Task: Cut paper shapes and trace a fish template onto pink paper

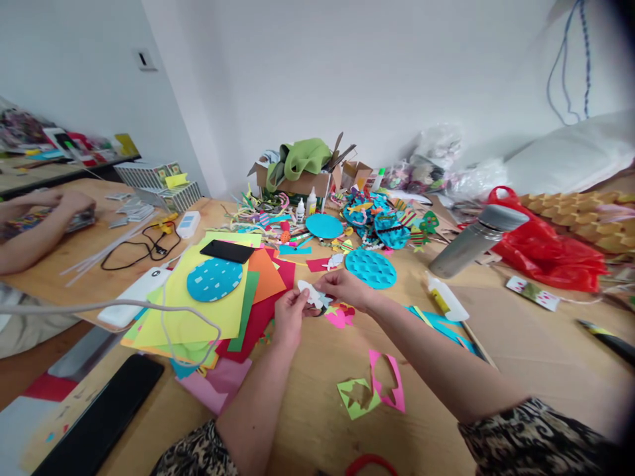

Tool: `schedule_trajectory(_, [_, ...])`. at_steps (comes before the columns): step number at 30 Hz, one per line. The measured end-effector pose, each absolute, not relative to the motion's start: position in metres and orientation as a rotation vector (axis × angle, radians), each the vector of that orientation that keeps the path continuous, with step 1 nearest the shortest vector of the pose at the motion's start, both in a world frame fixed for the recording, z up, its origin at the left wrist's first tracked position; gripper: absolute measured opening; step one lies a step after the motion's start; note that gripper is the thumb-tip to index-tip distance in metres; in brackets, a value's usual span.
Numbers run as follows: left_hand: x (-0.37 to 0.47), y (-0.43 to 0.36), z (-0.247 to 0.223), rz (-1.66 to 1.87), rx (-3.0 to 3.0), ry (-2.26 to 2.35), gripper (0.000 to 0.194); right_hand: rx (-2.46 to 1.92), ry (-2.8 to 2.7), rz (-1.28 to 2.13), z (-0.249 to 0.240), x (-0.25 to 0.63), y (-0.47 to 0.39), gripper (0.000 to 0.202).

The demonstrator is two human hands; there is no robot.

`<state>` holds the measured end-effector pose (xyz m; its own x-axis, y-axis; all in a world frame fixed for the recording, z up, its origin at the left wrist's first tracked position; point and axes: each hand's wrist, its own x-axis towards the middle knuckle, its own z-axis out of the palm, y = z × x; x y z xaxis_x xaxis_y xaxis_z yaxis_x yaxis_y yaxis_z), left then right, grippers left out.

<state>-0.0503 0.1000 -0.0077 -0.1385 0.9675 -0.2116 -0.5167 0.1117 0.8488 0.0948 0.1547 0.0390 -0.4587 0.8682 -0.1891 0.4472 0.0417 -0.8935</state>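
Between both hands is a small white paper cut-out (308,289), its exact shape partly hidden by fingers. My left hand (290,314) pinches its lower left side between thumb and fingers. At its right edge, the fingertips of my right hand (348,289) are closed on it too. Pink paper shapes (338,317) lie just below the right fingers. Beyond the hands rest another pale cut-out (334,262) and a blue round piece with a scale pattern (371,268). Nearer to me lie a green paper scrap (354,398) and a pink paper scrap (398,380) with shapes cut out.
Stacked coloured paper (163,324) bears a phone (227,250) and a blue speckled disc (215,279). Right stand a steel bottle (459,250) and a lying glue bottle (446,299). Red scissor handles (371,463) show at the front. Another person's arm (37,225) is at left.
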Motion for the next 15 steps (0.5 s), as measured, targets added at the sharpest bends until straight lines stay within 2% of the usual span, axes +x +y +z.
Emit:
schedule_trajectory(5, [-0.050, 0.101, -0.009, 1.422, 0.578, 1.019, 0.038, -1.360, -1.973, 1.325, 0.039, 0.096, 0.158, 0.041])
schedule_trajectory(10, [-0.050, 0.102, -0.010, 1.467, 0.569, 1.014, 0.039, -1.407, -2.144, 1.167, 0.037, 0.093, 0.155, 0.036])
schedule_trajectory(15, [-0.050, 0.102, -0.010, 1.494, 0.562, 1.027, 0.040, -1.658, -2.212, 0.691, 0.043, 0.109, 0.180, 0.035])
